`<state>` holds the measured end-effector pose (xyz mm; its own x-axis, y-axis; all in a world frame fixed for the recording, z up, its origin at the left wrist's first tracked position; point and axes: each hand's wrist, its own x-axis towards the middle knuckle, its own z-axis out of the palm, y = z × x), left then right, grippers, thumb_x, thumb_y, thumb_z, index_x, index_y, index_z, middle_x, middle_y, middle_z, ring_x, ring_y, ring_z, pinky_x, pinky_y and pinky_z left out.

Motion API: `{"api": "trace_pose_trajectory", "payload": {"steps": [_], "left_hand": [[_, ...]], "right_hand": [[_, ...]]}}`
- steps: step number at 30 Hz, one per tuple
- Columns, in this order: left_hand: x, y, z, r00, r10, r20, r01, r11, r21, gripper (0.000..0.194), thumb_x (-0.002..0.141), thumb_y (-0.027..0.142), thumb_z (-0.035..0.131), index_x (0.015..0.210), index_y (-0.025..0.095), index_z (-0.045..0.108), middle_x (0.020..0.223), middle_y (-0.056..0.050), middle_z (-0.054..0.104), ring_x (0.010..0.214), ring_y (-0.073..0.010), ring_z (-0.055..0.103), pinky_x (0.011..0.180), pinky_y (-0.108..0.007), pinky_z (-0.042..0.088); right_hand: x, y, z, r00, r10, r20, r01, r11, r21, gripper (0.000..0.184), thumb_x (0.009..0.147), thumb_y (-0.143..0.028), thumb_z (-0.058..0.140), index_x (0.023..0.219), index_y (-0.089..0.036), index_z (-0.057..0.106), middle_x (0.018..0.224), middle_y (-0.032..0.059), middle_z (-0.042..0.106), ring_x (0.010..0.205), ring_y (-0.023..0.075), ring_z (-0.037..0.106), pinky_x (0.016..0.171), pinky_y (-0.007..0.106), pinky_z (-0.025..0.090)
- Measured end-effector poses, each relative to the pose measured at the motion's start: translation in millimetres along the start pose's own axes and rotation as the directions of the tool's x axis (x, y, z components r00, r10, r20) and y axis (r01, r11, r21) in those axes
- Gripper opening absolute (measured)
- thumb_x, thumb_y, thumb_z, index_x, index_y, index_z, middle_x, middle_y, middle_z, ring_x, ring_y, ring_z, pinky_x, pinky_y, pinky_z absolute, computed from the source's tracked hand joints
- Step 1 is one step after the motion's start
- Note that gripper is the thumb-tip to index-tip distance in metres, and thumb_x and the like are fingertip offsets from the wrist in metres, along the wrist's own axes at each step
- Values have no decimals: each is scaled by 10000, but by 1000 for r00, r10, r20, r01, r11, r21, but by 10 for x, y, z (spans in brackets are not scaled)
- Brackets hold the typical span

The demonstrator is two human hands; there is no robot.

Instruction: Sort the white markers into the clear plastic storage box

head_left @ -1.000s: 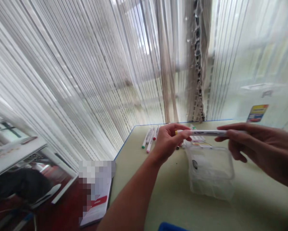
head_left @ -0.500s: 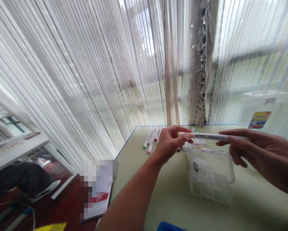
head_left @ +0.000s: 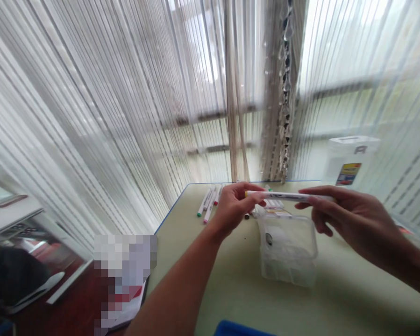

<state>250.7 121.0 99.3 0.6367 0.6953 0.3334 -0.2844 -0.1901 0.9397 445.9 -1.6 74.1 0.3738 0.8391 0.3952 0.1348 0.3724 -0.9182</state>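
Basically, both hands are holding one white pen (head_left: 283, 196) btwn them, approx. level, above the far part of the tabletop (head_left: 238, 275). The left hand (head_left: 231, 203) is pinching it narrowly btwn thumb & fingers, w/ the yellow end poking out toward 9 o'clock. The right hand (head_left: 346, 205) is gripping the other end, thumb & forefinger close together, lower fingers curling beneath w/ nothing visible in them.

Taking the pen as the clock's centre: a clear plastic box (head_left: 288, 273) is sitting at 6 o'clock; can't tell what's inside or how its lid's standing. Loose pens (head_left: 209, 212) are lying at 9 o'clock, caps incl. green, pink & red, partly hidden by the left hand. A white tub (head_left: 336, 156) is standing at 2 o'clock, & smth. blue (head_left: 241, 329) is showing at 7 o'clock, cut off by the frame. A string curtain (head_left: 125, 93) is hanging at 12 & round to 10.

Step-wise, the hands are prob. just handling this single pen, incl. maybe turning or checking it. Any next move prob. calls for one hand letting go cleanly while the other's bearing the pen alone.
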Motion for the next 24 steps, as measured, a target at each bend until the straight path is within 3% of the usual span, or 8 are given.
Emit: {"api": "trace_pose_trajectory", "payload": {"steps": [9,16,24], "left_hand": [[8,-44,-56,999,25,39,-24,999,-38,190,815,278,659,881,120,742,660,-46,709,462,-48,440,446,-192,293],[16,-59,-82,999,25,25,-24,1000,-20,200,823,268,631,880,113,743,658,-61,721,463,-65,472,450,-195,315],[29,-61,-77,1000,14,22,-14,1000,14,167,775,275,728,860,131,732,644,-33,706,453,-45,440,440,-185,296]], "right_hand": [[-7,-133,54,998,62,26,-66,981,181,213,840,-326,713,948,-148,757,790,99,750,475,125,579,398,248,454],[31,-112,58,999,-20,48,14,993,120,217,848,-325,714,965,-145,742,775,94,752,404,103,565,341,220,400],[49,-126,63,997,-53,55,51,998,35,236,839,-347,736,974,-155,746,775,83,747,408,97,557,341,218,414]]}}
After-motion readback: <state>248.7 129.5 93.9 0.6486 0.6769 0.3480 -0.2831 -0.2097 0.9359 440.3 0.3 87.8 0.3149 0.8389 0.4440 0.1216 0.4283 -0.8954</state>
